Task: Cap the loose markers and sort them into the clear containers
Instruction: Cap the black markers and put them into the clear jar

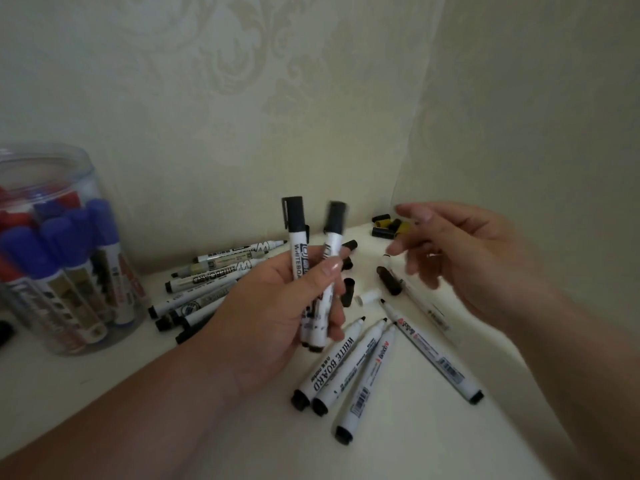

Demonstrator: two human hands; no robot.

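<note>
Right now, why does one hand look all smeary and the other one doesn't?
In the head view the right hand is smeared by motion blur, fingertips ghosted; the left hand gripping two capped markers looks sharper. The head view is also dim, and its wide lens bows the clear container at the left edge.

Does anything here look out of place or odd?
Yes. Several uncapped markers lie on the white table with bare tips, while loose black caps lie scattered apart from them. Nothing looks spilled or broken.
</note>
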